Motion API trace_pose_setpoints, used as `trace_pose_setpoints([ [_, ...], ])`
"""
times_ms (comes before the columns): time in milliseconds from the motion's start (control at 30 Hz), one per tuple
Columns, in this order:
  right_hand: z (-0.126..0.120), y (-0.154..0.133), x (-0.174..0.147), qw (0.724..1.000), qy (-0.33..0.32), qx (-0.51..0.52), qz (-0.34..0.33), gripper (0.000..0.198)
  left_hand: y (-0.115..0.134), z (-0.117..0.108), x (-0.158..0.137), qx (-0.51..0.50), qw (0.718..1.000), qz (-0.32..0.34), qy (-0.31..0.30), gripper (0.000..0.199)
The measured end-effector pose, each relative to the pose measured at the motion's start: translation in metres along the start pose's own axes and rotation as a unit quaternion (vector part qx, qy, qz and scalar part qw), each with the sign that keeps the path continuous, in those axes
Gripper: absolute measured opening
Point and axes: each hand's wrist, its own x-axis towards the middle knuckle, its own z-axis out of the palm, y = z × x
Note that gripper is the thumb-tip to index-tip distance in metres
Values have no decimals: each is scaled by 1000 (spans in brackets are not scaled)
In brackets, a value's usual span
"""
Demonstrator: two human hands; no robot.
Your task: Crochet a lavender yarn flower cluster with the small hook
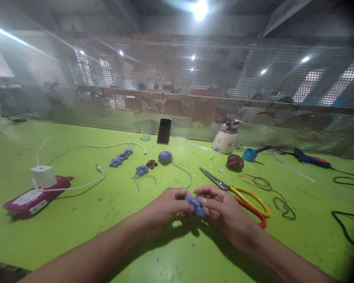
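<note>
Just above the green table, a small blue crocheted piece (195,205) is pinched between my two hands. My left hand (177,204) has thumb and fingers closed on its left side. On its right side, my right hand (219,206) grips it the same way. A blue yarn ball (165,157) lies beyond my hands, its strand running toward them. Scissors (238,193) with yellow and red handles lie partly behind my right hand. Farther left are a blue crocheted flower (142,169), a dark-and-orange crocheted piece (151,164) and a row of joined blue flowers (121,158).
A purple power strip (51,192) with a white charger (43,176) and cable sits left. A phone (164,131) leans by the perforated screen. On the right are a patterned jug (225,137), multicoloured yarn ball (235,162), blue tape roll (249,154) and glue gun (312,159).
</note>
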Motion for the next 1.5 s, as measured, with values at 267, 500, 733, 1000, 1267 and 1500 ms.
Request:
trace_pose_setpoints([
  [267, -2, 6, 0, 999, -7, -34, -7, 27, -3, 1, 2, 17, 999, -19, 21, 6],
  [500, -3, 7, -1, 997, -25, -66, -14, 29, 0, 5, -1, 95, 995, -1, 43, 7],
  [733, -1, 4, -4, 998, -29, -55, -15, 26, -5, 3, 1, 17, 1000, -5, 21, 4],
  [1000, 0, 6, -4, 997, -45, -39, -41, 25, -7, 3, 1, -89, 996, -25, 1, 4],
  [1267, -2, 9, 0, 994, -37, -100, -37, 35, -5, -3, 2, 34, 999, -5, 13, 12],
  [1500, -7, 7, 6, 953, 22, -278, -119, 31, 6, -11, 4, 236, 971, 22, 40, 9],
])
